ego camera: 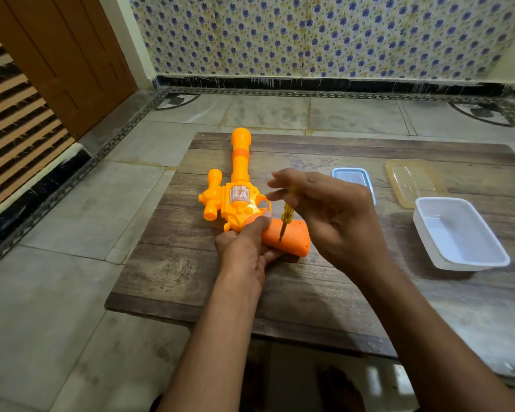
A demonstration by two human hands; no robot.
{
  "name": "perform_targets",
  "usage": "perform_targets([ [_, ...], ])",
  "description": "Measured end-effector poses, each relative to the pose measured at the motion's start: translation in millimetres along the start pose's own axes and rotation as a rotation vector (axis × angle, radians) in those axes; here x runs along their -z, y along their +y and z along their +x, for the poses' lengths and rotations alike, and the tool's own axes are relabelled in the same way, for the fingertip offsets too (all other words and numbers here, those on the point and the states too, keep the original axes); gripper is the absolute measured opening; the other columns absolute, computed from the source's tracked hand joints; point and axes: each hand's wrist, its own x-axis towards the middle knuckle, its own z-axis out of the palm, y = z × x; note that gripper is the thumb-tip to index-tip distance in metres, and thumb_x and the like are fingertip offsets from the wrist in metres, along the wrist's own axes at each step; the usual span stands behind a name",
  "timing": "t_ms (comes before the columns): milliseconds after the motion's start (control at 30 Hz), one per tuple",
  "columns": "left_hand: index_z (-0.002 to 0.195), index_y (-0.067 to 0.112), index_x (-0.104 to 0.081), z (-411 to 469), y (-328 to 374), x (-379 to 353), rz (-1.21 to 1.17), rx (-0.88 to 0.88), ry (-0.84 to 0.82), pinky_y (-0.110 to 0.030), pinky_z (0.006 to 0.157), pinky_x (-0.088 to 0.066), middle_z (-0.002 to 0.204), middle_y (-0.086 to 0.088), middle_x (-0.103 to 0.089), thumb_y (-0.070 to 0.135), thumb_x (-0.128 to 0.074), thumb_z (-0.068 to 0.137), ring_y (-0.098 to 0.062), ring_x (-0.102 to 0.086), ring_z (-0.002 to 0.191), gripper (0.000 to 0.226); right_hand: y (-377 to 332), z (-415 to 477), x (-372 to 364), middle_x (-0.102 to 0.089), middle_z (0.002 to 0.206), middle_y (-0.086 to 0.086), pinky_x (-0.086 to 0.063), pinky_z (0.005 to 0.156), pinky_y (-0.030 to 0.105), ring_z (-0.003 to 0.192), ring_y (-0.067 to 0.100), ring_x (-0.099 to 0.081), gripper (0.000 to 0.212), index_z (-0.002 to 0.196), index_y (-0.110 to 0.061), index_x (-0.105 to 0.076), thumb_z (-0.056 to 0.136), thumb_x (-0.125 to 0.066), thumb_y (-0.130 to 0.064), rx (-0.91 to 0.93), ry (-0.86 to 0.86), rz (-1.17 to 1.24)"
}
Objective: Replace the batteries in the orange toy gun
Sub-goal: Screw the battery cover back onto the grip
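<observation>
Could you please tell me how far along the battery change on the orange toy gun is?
Early. Done: the toy gun lies on the wooden board, with an empty-looking white tub nearby. In hand: the left hand grips the gun's handle while the right hand pinches a yellow screwdriver, tip on the handle. Left: opening the cover, swapping batteries, closing; no batteries show.

Screwdriver (287,214) top: behind my right hand (336,215). Small tub (351,175): partly behind it. My left hand (244,251): part tucked under toy gun (240,200).
</observation>
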Motion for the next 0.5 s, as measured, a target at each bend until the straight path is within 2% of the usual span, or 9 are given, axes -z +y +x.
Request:
perform_targets([
  [100,0.127,-0.001,-0.061,0.6,-1.0,0.5,-0.012,-0.006,-0.005,-0.064,0.065,-0.061,0.116,-0.027,-0.071,-0.002,-0.075,0.086,-0.044,-0.071,0.105,0.044,0.6,0.1,0.3,-0.077,0.1,0.006,-0.062,0.076,0.035,0.093,0.009,-0.075,0.03,0.119,-0.002,-0.074,0.091,-0.068,0.008,0.014,-0.007,-0.062],
  [233,0.128,0.0,-0.06,0.4,-1.3,1.3,-0.004,-0.006,-0.003,-0.06,0.063,-0.062,0.117,-0.028,-0.07,0.0,-0.078,0.084,-0.044,-0.071,0.105,0.047,0.0,2.2,-1.6,-0.069,0.085,0.006,-0.055,0.063,0.031,0.076,0.017,-0.069,0.025,0.112,-0.009,-0.078,0.089,-0.077,-0.019,0.064,0.063,-0.2],
  [333,0.126,-0.001,-0.061,-1.7,0.9,-0.3,0.008,0.001,-0.002,-0.057,0.06,-0.063,0.114,-0.028,-0.071,-0.002,-0.075,0.085,-0.042,-0.073,0.098,0.043,-0.4,4.2,-7.0,-0.061,0.08,0.007,-0.051,0.062,0.031,0.068,0.019,-0.062,0.027,0.109,-0.009,-0.079,0.085,-0.081,-0.021,0.074,0.084,-0.229],
  [400,0.125,-0.001,-0.061,-2.4,2.4,-1.0,0.028,0.021,0.005,-0.052,0.054,-0.062,0.113,-0.029,-0.071,-0.001,-0.076,0.085,-0.041,-0.073,0.095,0.042,-1.4,4.2,-9.8,-0.062,0.083,0.008,-0.05,0.066,0.032,0.072,0.02,-0.062,0.025,0.11,-0.008,-0.078,0.086,-0.081,-0.017,0.089,0.068,-0.239],
  [500,0.124,-0.001,-0.063,-1.6,1.5,-0.6,0.024,0.013,0.001,-0.052,0.056,-0.063,0.116,-0.028,-0.071,0.0,-0.075,0.086,-0.043,-0.072,0.102,0.04,-2.4,1.9,-6.5,-0.071,0.101,0.007,-0.055,0.079,0.033,0.093,0.016,-0.069,0.029,0.117,-0.003,-0.074,0.09,-0.066,0.003,0.061,-0.003,-0.137],
])
